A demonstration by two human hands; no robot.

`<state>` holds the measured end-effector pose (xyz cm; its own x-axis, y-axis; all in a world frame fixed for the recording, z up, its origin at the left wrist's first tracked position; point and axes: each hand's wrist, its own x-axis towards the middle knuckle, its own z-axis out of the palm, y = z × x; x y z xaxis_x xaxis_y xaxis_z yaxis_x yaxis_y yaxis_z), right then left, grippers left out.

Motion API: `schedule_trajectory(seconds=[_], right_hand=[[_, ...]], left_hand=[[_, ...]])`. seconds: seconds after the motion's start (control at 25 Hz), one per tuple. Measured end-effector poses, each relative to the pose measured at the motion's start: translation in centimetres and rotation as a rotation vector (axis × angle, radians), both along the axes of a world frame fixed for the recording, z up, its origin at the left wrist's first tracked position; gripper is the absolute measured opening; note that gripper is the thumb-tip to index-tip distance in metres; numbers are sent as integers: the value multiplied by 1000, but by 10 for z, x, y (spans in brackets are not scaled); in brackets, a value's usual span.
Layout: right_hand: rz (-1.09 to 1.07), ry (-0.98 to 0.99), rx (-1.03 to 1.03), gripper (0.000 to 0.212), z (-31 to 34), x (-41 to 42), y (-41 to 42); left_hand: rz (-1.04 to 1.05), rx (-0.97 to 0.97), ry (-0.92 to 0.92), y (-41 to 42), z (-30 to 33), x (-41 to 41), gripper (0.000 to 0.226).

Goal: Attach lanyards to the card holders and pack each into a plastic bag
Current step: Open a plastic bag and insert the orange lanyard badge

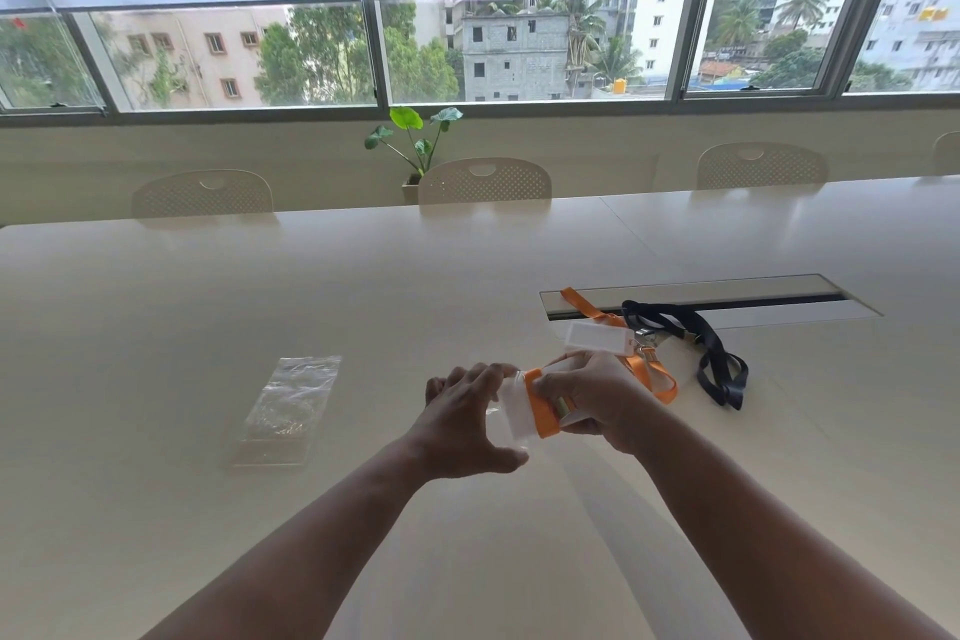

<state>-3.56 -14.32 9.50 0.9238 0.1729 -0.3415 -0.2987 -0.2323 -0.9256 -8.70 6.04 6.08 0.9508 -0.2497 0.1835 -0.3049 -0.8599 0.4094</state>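
Note:
My right hand (597,400) grips a white card holder (519,408) wrapped in an orange lanyard (545,411), held just above the table. My left hand (467,424) holds a clear plastic bag (501,429) around the holder's left end, thumb below and fingers above. A second white card holder (597,337) lies behind my hands, clipped to another orange lanyard (660,377). A black lanyard (711,353) lies to its right. A flat pile of clear plastic bags (288,408) rests on the table to the left.
The long cream table (260,301) has a recessed cable slot (727,299) at the right rear, partly under the lanyards. Three white chairs (483,182) stand along the far side. A potted plant (415,146) sits below the windows.

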Motion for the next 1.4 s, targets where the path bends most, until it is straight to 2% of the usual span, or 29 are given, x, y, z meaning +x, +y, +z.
schedule_trajectory(seconds=[0.28, 0.6, 1.08, 1.4], right_hand=[[-60, -1, 21, 34, -1, -1, 0], [-86, -54, 123, 30, 0, -9, 2], [-104, -122, 111, 20, -6, -16, 9], [-55, -93, 85, 27, -19, -17, 14]], left_hand=[[56, 62, -48, -2, -2, -3, 91], [100, 16, -53, -5, -4, -5, 93], [122, 104, -51, -15, -12, -6, 101], [125, 103, -41, -17, -13, -6, 92]])
